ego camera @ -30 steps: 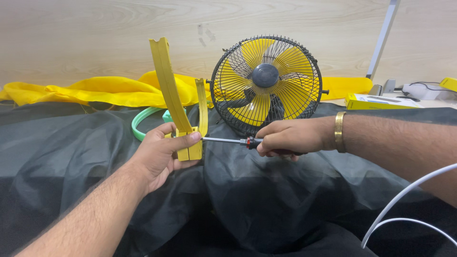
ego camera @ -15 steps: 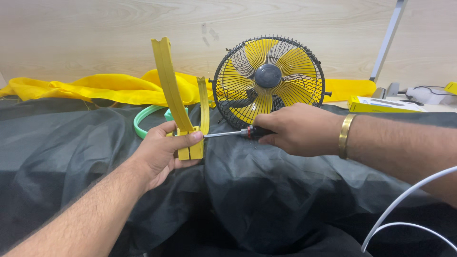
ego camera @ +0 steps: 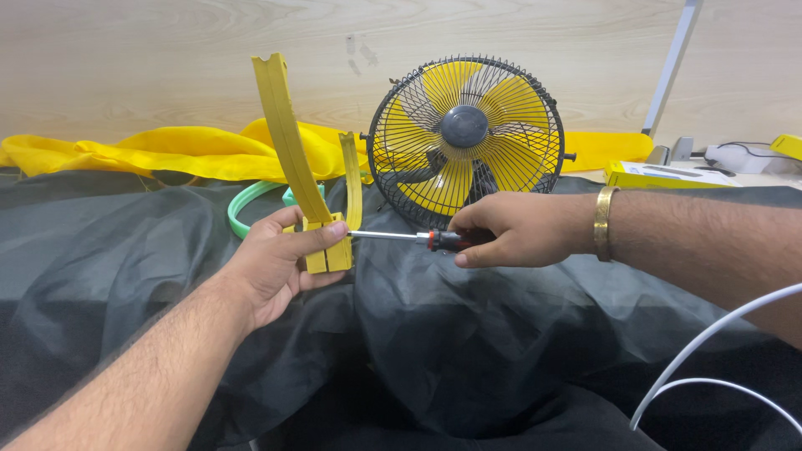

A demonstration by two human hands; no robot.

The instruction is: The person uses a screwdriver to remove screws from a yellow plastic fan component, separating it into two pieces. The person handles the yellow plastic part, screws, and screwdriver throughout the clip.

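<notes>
- Yellow bracket [ego camera: 313, 219] is gripped upright by the left hand [ego camera: 280, 260].
- Screwdriver [ego camera: 418, 238], clasped in the right hand [ego camera: 518, 230], is pressed against the bracket's base.
- Fan [ego camera: 465, 138] is seen just behind.

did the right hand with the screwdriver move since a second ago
Yes, slightly. The right hand on the red-and-black-handled screwdriver sat below the yellow-bladed black-caged fan's lower right; now it sits lower against the cage, tip at the yellow plastic bracket.

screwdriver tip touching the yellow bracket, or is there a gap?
Touching. In the head view the screwdriver shaft runs straight into the side of the yellow bracket base, gripped by the left hand; no gap shows.
</notes>
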